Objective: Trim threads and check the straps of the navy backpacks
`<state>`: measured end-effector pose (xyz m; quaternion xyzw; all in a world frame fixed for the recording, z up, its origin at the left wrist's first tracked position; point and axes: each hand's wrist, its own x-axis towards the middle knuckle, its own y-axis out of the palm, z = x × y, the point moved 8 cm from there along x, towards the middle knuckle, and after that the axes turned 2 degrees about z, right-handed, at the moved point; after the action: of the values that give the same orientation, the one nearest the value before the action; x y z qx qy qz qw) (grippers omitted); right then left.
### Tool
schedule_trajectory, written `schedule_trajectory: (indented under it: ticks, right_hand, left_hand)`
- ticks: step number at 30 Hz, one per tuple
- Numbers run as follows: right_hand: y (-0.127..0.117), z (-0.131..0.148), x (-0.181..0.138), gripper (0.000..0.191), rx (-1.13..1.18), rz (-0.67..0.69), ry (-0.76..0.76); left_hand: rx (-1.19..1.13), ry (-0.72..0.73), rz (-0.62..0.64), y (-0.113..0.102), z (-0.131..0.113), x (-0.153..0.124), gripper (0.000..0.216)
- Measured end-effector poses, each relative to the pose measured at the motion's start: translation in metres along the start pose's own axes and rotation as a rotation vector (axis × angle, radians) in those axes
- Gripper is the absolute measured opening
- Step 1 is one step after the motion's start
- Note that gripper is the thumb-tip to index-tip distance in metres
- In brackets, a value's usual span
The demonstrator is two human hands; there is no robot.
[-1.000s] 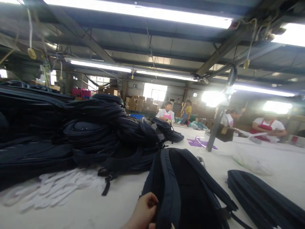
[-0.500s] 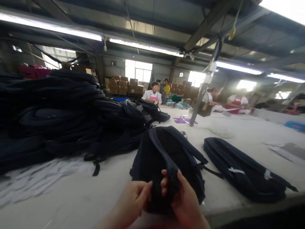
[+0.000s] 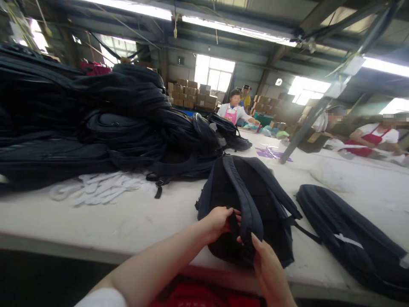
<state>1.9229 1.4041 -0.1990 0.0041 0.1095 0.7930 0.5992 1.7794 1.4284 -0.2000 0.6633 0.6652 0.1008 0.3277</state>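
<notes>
A dark navy backpack (image 3: 220, 187) lies on the white table in front of me, its back panel and shoulder straps facing up. My left hand (image 3: 222, 219) is closed on a black webbing strap (image 3: 234, 225) beside the padded part. With my right hand (image 3: 262, 253) I grip the lower end of the left shoulder strap (image 3: 251, 204), around its buckle area, which the fingers partly hide. The other shoulder strap (image 3: 277, 187) hangs loose, its webbing trailing to the right.
A tall heap of dark backpacks (image 3: 128, 128) fills the left side, with white strips (image 3: 105, 187) before it. A second backpack (image 3: 345, 230) with white ties lies right. A grey post (image 3: 303, 128) stands beyond. Co-workers (image 3: 234, 111) in aprons work across the white table (image 3: 153, 230).
My view has turned left and tilted, so the scene sits further right. My left hand has risen along the strap and draws the webbing out to the side; my right hand keeps its grip.
</notes>
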Motion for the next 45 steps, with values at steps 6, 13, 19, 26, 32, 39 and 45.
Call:
schedule_trajectory:
  ticks: [6,13,19,26,32,39,45]
  right_hand:
    - [0.014,0.006,0.000,0.050,-0.201,0.062,-0.157]
    - [0.038,-0.019,-0.002,0.050,-0.285,0.252,-0.052]
    - [0.072,-0.029,-0.003,0.047,-0.337,0.403,-0.110]
    - [0.052,0.028,0.023,0.046,-0.318,0.234,-0.258]
    - [0.105,0.030,0.046,0.064,0.045,0.630,0.266]
    - [0.136,-0.001,0.056,0.039,0.375,0.573,0.499]
    - [0.113,-0.063,0.091,0.031,0.156,0.525,0.524]
  left_hand:
    - [0.074,-0.029,-0.087,-0.007,-0.005,0.016,0.033]
    - [0.123,-0.105,-0.002,-0.007,-0.009,0.009,0.045]
    - [0.055,-0.155,0.185,0.004,0.000,-0.002,0.044]
    - [0.052,-0.192,0.213,-0.017,-0.041,-0.013,0.040]
    - [0.035,-0.316,0.248,-0.024,-0.062,-0.020,0.044]
    - [0.088,-0.240,0.124,-0.046,-0.045,-0.025,0.044]
    - [0.250,-0.112,-0.234,-0.100,-0.013,0.000,0.038]
